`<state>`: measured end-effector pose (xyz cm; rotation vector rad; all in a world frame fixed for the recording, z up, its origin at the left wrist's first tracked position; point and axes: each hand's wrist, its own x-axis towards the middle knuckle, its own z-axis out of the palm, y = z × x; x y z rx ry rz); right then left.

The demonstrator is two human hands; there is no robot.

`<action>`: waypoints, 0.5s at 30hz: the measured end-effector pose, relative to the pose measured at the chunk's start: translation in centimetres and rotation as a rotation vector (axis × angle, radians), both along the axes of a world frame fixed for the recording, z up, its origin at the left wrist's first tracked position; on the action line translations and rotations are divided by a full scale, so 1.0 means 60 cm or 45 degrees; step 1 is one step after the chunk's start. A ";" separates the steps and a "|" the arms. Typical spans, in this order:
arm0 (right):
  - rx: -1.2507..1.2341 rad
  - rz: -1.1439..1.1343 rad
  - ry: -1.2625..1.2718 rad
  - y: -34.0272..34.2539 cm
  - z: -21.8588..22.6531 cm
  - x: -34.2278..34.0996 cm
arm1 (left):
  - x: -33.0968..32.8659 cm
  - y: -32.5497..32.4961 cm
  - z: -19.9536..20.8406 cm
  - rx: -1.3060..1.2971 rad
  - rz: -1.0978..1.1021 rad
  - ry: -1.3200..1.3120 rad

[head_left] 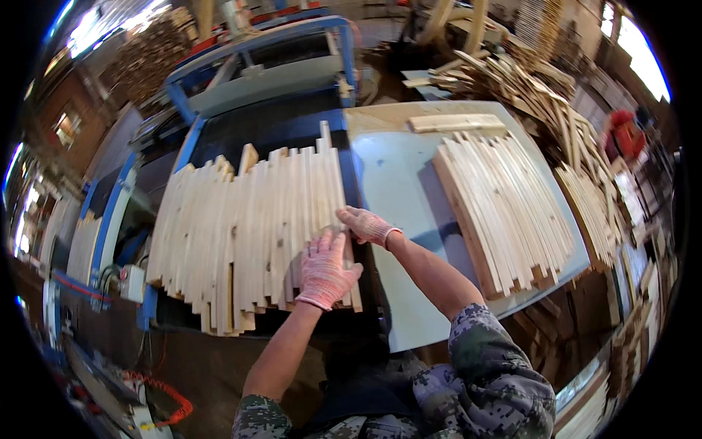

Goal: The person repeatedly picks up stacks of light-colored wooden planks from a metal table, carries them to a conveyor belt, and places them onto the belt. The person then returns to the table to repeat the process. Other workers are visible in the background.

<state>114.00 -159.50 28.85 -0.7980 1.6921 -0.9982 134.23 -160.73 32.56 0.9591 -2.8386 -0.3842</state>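
A wide row of pale wooden strips (248,234) lies side by side on a dark machine bed, their ends uneven. My left hand (329,271), in a pink-and-white knitted glove, rests flat on the strips near the row's right side, fingers spread. My right hand (369,225), gloved alike, is at the right edge of the row. Its fingers are closed on the outermost wooden strip (338,186); the palm side is hidden. To the right, a second batch of wooden strips (508,212) lies on a pale blue board (398,183).
A single wooden piece (457,123) lies across the board's far end. Beyond the bed stands a blue machine frame (256,33). A heap of loose strips (512,80) is piled at the far right. A grey control box (132,283) and an orange coiled hose (175,399) are at the left.
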 end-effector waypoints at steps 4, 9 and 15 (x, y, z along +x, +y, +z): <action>0.088 -0.070 1.046 0.094 0.059 -0.013 | -0.037 -0.007 0.006 -0.001 -0.087 -0.273; 0.416 -0.434 1.902 0.288 0.031 -0.149 | -0.036 -0.013 -0.037 -0.123 -0.175 -0.167; 0.648 -0.289 2.071 0.357 -0.050 -0.178 | -0.044 -0.006 -0.040 -0.100 -0.167 -0.132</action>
